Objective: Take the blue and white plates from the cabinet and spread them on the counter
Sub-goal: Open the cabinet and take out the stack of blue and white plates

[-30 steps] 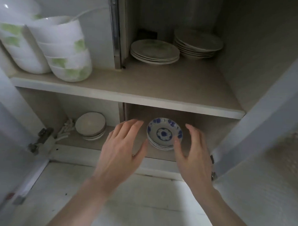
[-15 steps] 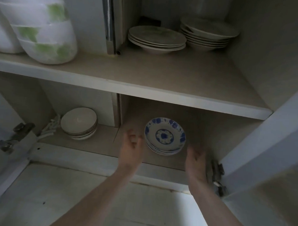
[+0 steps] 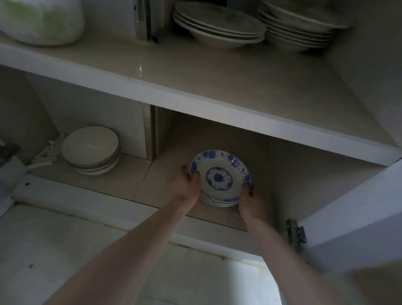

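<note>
A small stack of blue and white plates [image 3: 219,177] sits on the lower shelf [image 3: 167,185] of the open cabinet, right of the centre divider. My left hand [image 3: 187,183] grips the stack's left rim, thumb over the top plate's edge. On the right side, my right hand [image 3: 250,203] holds the rim with fingers curled under it. Whether the stack is lifted off the shelf I cannot tell.
A stack of plain white bowls [image 3: 90,149] and some white spoons [image 3: 47,155] lie in the lower left compartment. White plates [image 3: 219,25] and deeper dishes [image 3: 298,25] fill the upper shelf, with a green-patterned bowl [image 3: 38,16] at left. An open cabinet door [image 3: 362,215] stands at right.
Both hands reached further into the lower shelf and closed on the plate stack's two sides. The camera moved closer to the cabinet.
</note>
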{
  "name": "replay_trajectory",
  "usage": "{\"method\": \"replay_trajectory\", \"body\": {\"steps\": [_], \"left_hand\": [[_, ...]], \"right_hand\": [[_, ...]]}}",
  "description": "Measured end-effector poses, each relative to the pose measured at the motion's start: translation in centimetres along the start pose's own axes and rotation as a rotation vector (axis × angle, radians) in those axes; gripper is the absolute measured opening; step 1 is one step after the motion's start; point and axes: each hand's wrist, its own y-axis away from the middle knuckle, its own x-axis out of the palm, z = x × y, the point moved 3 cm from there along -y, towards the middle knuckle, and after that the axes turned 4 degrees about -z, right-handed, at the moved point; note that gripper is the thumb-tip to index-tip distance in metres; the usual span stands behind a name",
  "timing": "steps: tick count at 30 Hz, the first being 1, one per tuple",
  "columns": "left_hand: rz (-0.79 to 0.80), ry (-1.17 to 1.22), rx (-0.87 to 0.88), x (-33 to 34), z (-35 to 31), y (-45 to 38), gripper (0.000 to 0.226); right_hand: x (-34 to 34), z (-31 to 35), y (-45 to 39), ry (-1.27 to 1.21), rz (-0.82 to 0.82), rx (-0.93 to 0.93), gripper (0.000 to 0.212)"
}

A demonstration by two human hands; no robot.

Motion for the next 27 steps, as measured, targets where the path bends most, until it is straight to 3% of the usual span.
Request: {"method": "replay_trajectory", "body": {"steps": [3,11,15,20,27], "left_hand": [[0.046,-0.070,-0.031,0.5,-0.1,-0.1,0.036],[0.093,-0.142,-0.110,0.3,0.2,0.4,0.040],[0.030,0.017,-0.156,-0.5,0.4,1.5,0.034],[-0.027,0.350,-0.207,-2.4,1.0,4.0,0.019],[-0.020,0.591,-0.361,-5.1,2.4,7.9,0.057]], "right_hand": [[0.7,-0.6,-1.8,0.115,0.006,-0.004,0.042],[0.0,-1.0,-0.8,0.133,-0.031,-0.069,0.037],[0.0,-1.3,0.7,0.119,0.001,-0.159,0.034],[0.6,-2.7,3.5,0.013,0.019,-0.144,0.031],[0.9,-2.9,8.8,-0.211,0.090,-0.112,0.020]]}}
